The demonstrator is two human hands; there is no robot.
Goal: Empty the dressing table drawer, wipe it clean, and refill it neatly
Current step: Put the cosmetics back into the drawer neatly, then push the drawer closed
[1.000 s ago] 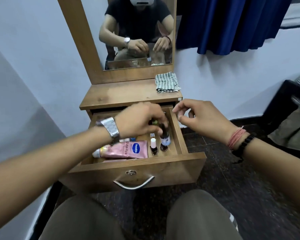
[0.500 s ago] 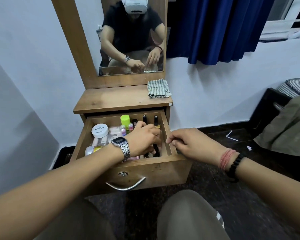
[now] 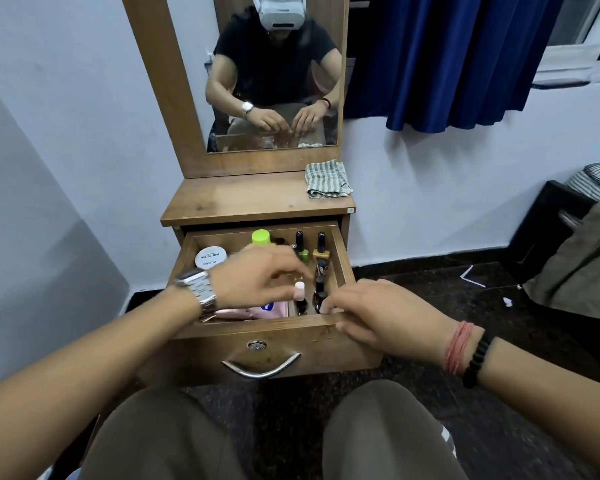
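The wooden drawer [image 3: 340, 251] of the dressing table stands pulled out. Inside it are a white round jar [image 3: 210, 257], a green-capped bottle [image 3: 261, 237], a pink tube [image 3: 271, 309] and a row of nail polish bottles [image 3: 320, 247] along the right side. My left hand [image 3: 253, 277] hovers over the middle of the drawer, blurred, with its fingertips by a pink-capped bottle [image 3: 299, 290]. Whether it holds anything is unclear. My right hand [image 3: 378, 311] grips the drawer's front edge at the right corner, thumb inside. A striped cloth [image 3: 327, 179] lies on the tabletop.
A mirror [image 3: 274, 81] rises behind the tabletop [image 3: 243, 199] and reflects me. A blue curtain [image 3: 447, 60] hangs to the right. Dark furniture with an olive cloth [image 3: 579, 265] stands at the right. My knees [image 3: 378, 434] are just below the drawer handle [image 3: 260, 368].
My left hand has lifted and drawn back from the nail polish row. My right hand has come down onto the drawer's front right corner. The camera has pulled back.
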